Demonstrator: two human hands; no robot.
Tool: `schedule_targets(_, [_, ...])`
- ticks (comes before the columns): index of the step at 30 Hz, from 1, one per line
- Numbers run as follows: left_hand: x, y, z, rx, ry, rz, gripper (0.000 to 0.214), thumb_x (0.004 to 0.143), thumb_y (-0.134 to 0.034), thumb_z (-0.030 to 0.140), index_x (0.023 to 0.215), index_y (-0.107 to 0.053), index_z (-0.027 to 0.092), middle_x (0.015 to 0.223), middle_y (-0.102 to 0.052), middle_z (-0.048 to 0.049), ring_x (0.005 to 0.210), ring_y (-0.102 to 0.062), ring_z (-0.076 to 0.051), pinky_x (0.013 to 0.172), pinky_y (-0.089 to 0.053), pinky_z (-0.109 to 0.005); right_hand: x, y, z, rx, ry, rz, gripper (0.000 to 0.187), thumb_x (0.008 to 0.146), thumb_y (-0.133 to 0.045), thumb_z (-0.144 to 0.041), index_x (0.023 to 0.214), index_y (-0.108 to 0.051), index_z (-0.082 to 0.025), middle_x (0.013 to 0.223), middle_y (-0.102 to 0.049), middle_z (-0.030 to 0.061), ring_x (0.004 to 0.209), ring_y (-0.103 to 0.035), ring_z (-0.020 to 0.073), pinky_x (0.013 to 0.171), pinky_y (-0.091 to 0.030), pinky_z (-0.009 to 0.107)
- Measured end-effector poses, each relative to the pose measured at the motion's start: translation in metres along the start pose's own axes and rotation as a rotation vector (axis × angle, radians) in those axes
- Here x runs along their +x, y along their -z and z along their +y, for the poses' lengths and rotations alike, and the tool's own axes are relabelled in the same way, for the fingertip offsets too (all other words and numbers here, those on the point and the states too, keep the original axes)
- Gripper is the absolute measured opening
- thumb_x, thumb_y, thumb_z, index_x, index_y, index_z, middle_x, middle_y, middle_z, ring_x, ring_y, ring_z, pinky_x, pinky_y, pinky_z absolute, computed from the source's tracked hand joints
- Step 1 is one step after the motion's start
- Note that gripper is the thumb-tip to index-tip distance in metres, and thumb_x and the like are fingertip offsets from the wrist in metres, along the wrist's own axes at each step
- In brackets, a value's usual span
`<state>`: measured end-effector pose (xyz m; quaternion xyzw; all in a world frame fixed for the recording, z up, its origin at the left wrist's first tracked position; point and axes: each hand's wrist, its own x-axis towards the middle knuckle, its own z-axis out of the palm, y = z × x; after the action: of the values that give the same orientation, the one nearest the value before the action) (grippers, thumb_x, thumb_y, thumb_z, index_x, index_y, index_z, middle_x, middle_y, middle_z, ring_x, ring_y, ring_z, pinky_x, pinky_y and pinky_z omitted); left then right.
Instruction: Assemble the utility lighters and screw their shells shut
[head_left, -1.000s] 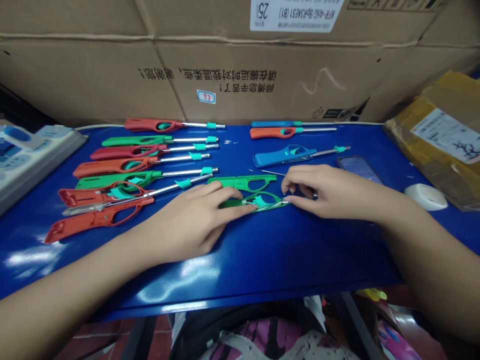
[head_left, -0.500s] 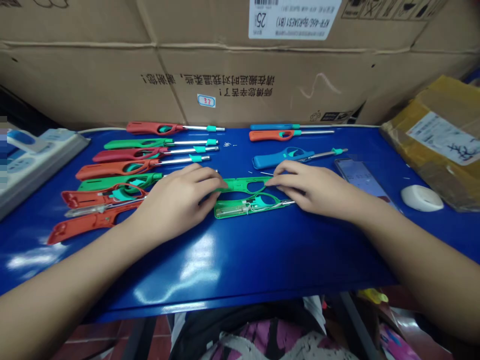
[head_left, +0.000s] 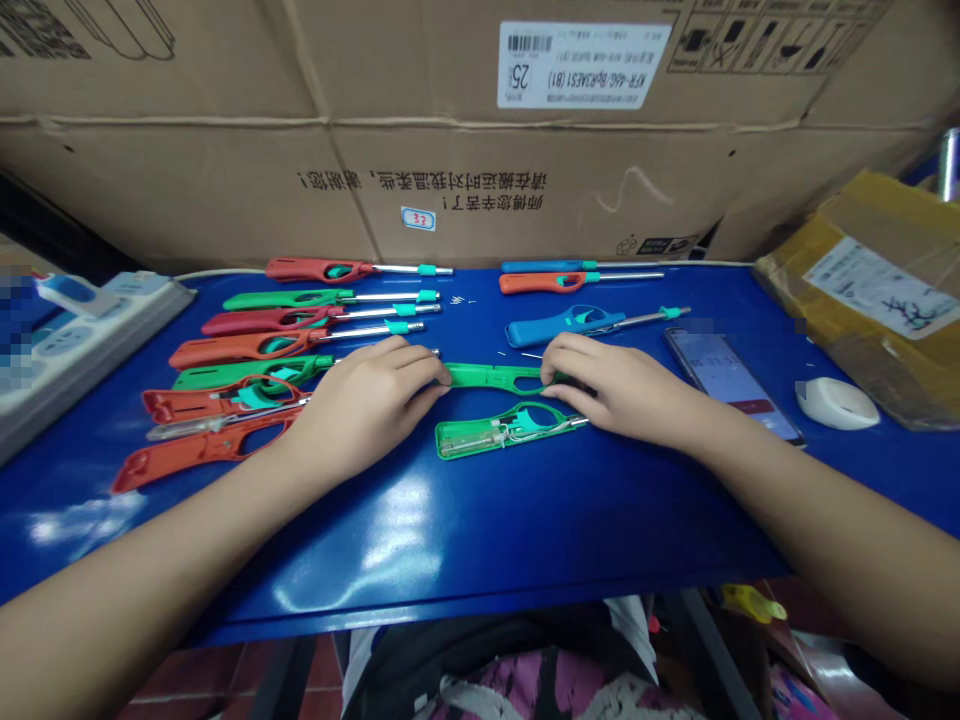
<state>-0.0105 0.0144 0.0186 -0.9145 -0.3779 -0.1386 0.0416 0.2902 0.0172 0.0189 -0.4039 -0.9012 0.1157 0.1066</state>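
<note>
Between my hands is the empty green half-shell of a lighter casing [head_left: 487,376], hollow side down or turned away. My left hand [head_left: 382,395] pinches its left end with thumb and fingers. The right end sits between the thumb and fingers of my right hand [head_left: 600,385]. Just in front lies the other green half of the lighter [head_left: 469,440], with a clear fuel tank, a teal trigger, wires and a metal tube in it. The tube's far end is hidden under my right hand.
Several assembled lighters [head_left: 300,318] lie in a column at left, above an opened red lighter [head_left: 202,447]. A blue lighter [head_left: 555,326], a phone [head_left: 720,375], a white mouse [head_left: 836,402] and a taped box [head_left: 862,280] are at right. A power strip [head_left: 90,335] stands far left; a cardboard box [head_left: 450,150] walls the back.
The green half-shell has separated a little from the filled half, leaving a wider gap of table between them. Both hands keep hold of it. The view has tilted slightly.
</note>
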Motion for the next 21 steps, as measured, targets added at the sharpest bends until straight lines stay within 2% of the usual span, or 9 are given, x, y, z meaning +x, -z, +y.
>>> schedule_targets(3, [0.0, 0.002, 0.002, -0.024, 0.04, 0.061, 0.023, 0.102, -0.05, 0.029, 0.103, -0.069, 0.015, 0.102, -0.074, -0.0098, 0.093, -0.067, -0.026, 0.082, -0.056, -0.041, 0.0, 0.002, -0.003, 0.053, -0.03, 0.042, 0.012, 0.101, -0.048, -0.029, 0.099, -0.056, -0.021, 0.106, -0.065, 0.0073, 0.089, -0.061, 0.021, 0.076, -0.045, 0.034])
schedule_targets(5, [-0.001, 0.003, 0.005, -0.041, 0.038, 0.108, 0.022, 0.101, -0.054, 0.031, 0.109, -0.068, 0.015, 0.106, -0.073, -0.0102, 0.097, -0.067, -0.026, 0.086, -0.056, -0.042, 0.0, 0.003, -0.004, 0.148, -0.079, 0.092, 0.011, 0.1, -0.05, -0.03, 0.099, -0.056, -0.021, 0.093, -0.066, 0.0051, 0.079, -0.06, 0.019, 0.071, -0.043, 0.032])
schedule_targets(8, [-0.002, 0.005, 0.009, -0.032, -0.038, 0.171, 0.024, 0.099, -0.059, 0.031, 0.116, -0.068, 0.016, 0.112, -0.074, -0.01, 0.102, -0.067, -0.026, 0.09, -0.056, -0.041, 0.0, 0.003, -0.006, 0.397, -0.155, 0.111, 0.013, 0.098, -0.054, -0.034, 0.095, -0.056, -0.021, 0.071, -0.057, -0.0015, 0.06, -0.05, 0.014, 0.059, -0.039, 0.028])
schedule_targets(10, [-0.003, 0.006, 0.012, 0.007, -0.095, 0.2, 0.024, 0.099, -0.061, 0.03, 0.116, -0.069, 0.016, 0.112, -0.074, -0.0097, 0.1, -0.069, -0.026, 0.087, -0.057, -0.04, 0.001, 0.003, -0.008, 0.578, -0.181, 0.103, 0.016, 0.097, -0.056, -0.035, 0.092, -0.055, -0.02, 0.073, -0.058, -0.0008, 0.06, -0.048, 0.0126, 0.057, -0.038, 0.027])
schedule_targets(13, [-0.004, 0.009, 0.013, 0.072, -0.186, 0.184, 0.025, 0.099, -0.061, 0.03, 0.118, -0.069, 0.015, 0.111, -0.075, -0.0097, 0.097, -0.07, -0.027, 0.082, -0.058, -0.04, 0.003, 0.005, -0.01, 0.742, -0.219, 0.064, 0.019, 0.094, -0.06, -0.036, 0.089, -0.055, -0.018, 0.081, -0.063, 0.0022, 0.061, -0.048, 0.0107, 0.055, -0.036, 0.025])
schedule_targets(16, [-0.005, 0.013, 0.011, 0.063, -0.248, 0.15, 0.029, 0.099, -0.061, 0.034, 0.118, -0.068, 0.013, 0.11, -0.075, -0.0108, 0.096, -0.071, -0.027, 0.079, -0.059, -0.04, 0.005, 0.009, -0.012, 0.811, -0.271, 0.006, 0.024, 0.093, -0.063, -0.04, 0.089, -0.057, -0.017, 0.079, -0.063, 0.0013, 0.058, -0.046, 0.0091, 0.053, -0.034, 0.024])
schedule_targets(19, [-0.006, 0.015, 0.011, -0.002, -0.272, 0.116, 0.03, 0.1, -0.06, 0.034, 0.117, -0.068, 0.011, 0.106, -0.074, -0.0112, 0.092, -0.071, -0.025, 0.078, -0.059, -0.038, 0.003, 0.011, -0.013, 0.84, -0.287, -0.051, 0.027, 0.092, -0.064, -0.043, 0.091, -0.059, -0.017, 0.081, -0.065, 0.0026, 0.064, -0.053, 0.0111, 0.057, -0.04, 0.024])
schedule_targets(21, [-0.006, 0.016, 0.011, -0.067, -0.276, 0.057, 0.028, 0.099, -0.06, 0.034, 0.114, -0.069, 0.012, 0.101, -0.073, -0.0098, 0.087, -0.071, -0.023, 0.075, -0.058, -0.035, 0.001, 0.011, -0.012, 0.808, -0.258, -0.09, 0.028, 0.092, -0.065, -0.044, 0.099, -0.061, -0.017, 0.079, -0.063, 0.0009, 0.068, -0.055, 0.0123, 0.061, -0.043, 0.025])
